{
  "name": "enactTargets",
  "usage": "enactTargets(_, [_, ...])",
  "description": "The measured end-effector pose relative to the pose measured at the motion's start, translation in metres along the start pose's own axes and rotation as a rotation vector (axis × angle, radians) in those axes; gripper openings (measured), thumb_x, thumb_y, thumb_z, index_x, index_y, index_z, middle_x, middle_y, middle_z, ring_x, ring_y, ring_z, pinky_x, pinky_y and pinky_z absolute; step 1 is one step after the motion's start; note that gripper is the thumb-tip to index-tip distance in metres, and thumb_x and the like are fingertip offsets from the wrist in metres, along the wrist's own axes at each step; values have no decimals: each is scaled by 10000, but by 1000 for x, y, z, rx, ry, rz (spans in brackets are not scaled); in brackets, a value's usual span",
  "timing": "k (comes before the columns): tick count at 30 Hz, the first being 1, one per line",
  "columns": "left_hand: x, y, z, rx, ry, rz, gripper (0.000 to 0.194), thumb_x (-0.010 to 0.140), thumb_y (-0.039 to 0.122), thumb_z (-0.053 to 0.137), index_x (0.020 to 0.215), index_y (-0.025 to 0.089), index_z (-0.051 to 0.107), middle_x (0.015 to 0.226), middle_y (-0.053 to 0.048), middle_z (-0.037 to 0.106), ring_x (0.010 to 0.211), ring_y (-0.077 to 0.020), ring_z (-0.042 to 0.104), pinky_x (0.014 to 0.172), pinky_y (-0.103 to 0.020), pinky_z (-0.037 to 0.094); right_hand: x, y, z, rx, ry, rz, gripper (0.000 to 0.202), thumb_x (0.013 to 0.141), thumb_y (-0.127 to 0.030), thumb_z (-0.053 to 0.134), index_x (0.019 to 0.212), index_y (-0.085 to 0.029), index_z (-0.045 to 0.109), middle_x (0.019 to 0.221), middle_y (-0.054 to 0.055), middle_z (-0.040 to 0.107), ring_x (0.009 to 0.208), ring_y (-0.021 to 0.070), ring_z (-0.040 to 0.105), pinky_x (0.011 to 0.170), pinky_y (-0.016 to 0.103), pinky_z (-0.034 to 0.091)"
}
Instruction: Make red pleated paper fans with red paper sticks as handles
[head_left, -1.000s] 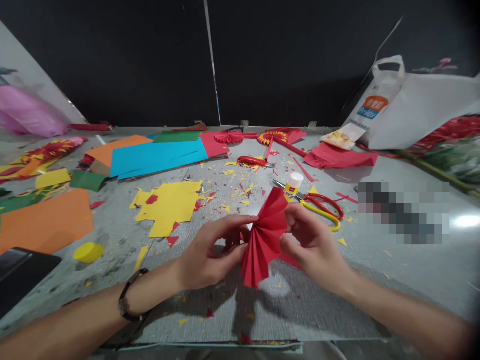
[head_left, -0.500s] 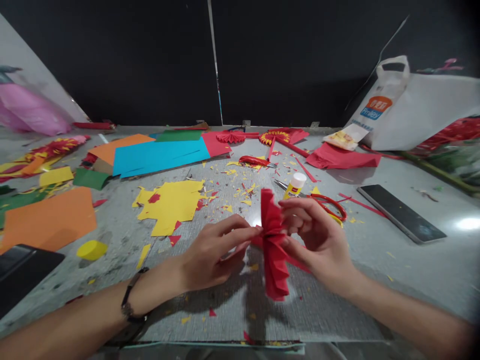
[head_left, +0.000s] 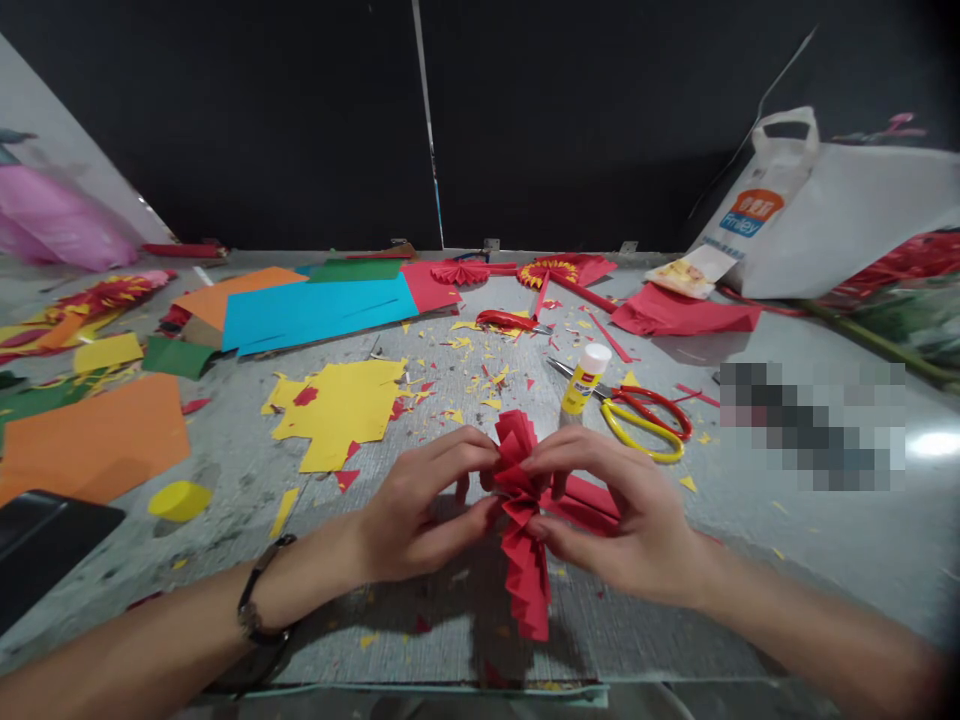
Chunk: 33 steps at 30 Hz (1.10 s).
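Head view: your left hand [head_left: 431, 505] and right hand [head_left: 634, 510] each pinch the fan [head_left: 529, 580] near its middle, at near centre over the table [head_left: 825, 545]. Uneven pressure could crush it; swinging the right hand far could topple the glue [head_left: 582, 385].
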<state>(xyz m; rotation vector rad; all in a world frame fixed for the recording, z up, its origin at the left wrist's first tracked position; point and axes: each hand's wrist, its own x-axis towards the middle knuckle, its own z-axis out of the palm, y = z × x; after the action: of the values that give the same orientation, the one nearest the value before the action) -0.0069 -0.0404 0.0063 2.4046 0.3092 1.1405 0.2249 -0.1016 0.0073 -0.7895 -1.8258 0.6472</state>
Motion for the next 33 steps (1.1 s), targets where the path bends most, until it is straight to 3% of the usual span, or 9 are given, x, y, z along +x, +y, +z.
enactTargets(8, [-1, 4, 1, 32, -56, 81, 161, 993, 136, 600, 1150, 167, 616, 977, -108, 703, 874, -206, 694, 742, -284, 611, 1, -1, -1, -96, -21, -120, 191, 946, -104, 697, 1085, -234, 704, 971, 47, 746, 867, 166, 726, 758, 290, 635])
enactTargets(14, [-6, 5, 2, 200, -96, 80, 37, 1038, 187, 546, 1038, 203, 580, 832, -36, 683, 678, -153, 635, 581, -230, 509, 1, -2, -1, -126, -60, -140, 193, 976, -109, 670, 1097, -254, 709, 948, 48, 743, 824, 175, 726, 698, 297, 638])
enactTargets(22, [-5, 5, 4, 272, -97, 112, 244, 1116, 220, 442, 912, 209, 575, 722, 6, 628, 575, -136, 560, 528, -250, 422, -4, 2, 1, -289, -20, -245, 221, 986, -137, 675, 1175, -252, 674, 993, 68, 734, 861, 190, 725, 700, 324, 626])
enactTargets(29, [-4, 6, 5, 301, -103, 150, 266, 1131, 249, 425, 953, 196, 616, 818, -30, 709, 642, -143, 635, 572, -262, 470, -10, 0, 1, -309, -84, -267, 184, 1001, -108, 646, 1122, -245, 665, 1008, 62, 742, 822, 180, 703, 696, 342, 600])
enactTargets(33, [-4, 2, 5, 297, -93, 138, 254, 1113, 223, 465, 909, 195, 613, 742, -8, 673, 592, -137, 602, 546, -263, 447, -7, 1, 2, -293, -71, -236, 235, 987, -93, 657, 1162, -250, 665, 1005, 58, 730, 855, 192, 712, 709, 337, 610])
